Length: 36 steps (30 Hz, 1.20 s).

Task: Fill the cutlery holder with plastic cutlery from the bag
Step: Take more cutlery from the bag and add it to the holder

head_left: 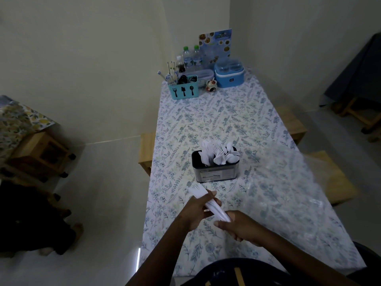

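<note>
Several plastic cutlery pieces (199, 192), likely light, stiff and slippery, hung bundled toward the counter's (226, 120) near edge, before the cutlery holder (215, 172); left hand (194, 212) and right hand (240, 227) both curled round their handles.

Eatery: table (226, 120) bears menu card (215, 43), water bottles (191, 56).

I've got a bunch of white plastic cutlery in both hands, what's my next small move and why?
Probably carry the cutlery bundle forward and stand it in the cutlery holder. The left hand and right hand both grip it, the holder stands just beyond them on the table, and white pieces stand upright inside it.
</note>
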### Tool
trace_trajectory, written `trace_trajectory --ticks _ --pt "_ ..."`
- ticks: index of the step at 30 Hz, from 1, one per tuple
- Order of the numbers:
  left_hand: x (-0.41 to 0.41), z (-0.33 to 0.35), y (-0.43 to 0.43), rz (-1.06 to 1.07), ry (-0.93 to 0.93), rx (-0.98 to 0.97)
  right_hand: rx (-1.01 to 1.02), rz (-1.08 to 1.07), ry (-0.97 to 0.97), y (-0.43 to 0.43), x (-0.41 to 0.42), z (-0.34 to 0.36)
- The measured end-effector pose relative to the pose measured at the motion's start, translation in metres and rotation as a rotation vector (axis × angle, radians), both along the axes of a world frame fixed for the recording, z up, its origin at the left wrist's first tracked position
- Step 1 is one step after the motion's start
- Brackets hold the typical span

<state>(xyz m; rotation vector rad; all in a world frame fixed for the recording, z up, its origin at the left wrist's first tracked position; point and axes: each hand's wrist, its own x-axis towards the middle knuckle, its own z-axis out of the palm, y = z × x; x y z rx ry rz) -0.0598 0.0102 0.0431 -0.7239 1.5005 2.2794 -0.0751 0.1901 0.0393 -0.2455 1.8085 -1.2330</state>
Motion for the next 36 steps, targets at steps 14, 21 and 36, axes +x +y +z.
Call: trace_trajectory --ticks 14,21,36 --pt "-0.007 0.005 0.009 0.163 0.063 -0.27 -0.428 -0.849 -0.783 -0.002 -0.03 -0.017" --pt "-0.005 0.004 0.011 0.042 0.028 -0.237 -0.291 -0.9 -0.759 -0.011 -0.033 -0.015" --pt "-0.094 0.047 -0.045 0.284 0.379 -0.647 -0.428 -0.884 -0.854 -0.028 -0.044 -0.001"
